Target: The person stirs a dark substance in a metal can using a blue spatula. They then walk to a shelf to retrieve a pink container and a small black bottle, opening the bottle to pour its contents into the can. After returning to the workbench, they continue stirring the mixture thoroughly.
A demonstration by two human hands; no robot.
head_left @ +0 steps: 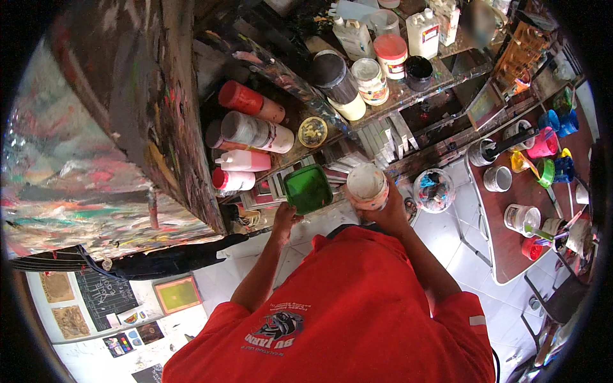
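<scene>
My left hand (285, 219) is closed on the near edge of a green plastic tub (308, 189) with rounded corners; its inside faces up. To the right, my right hand (391, 207) wraps round the side of a white paint pot (367, 182) smeared with paint. The pot's whitish top faces me. Both things are held apart in front of my chest, close to the shelf edge. Most of my right fingers are hidden behind the pot.
Paint bottles (258, 131) lie on the shelf at left. Several tubs and white jugs (422, 35) stand on the ledge ahead. A clear bucket (435, 190) with a paint-stained cloth is right of my hand. The brown table (504, 260) at right bears colourful paint cups.
</scene>
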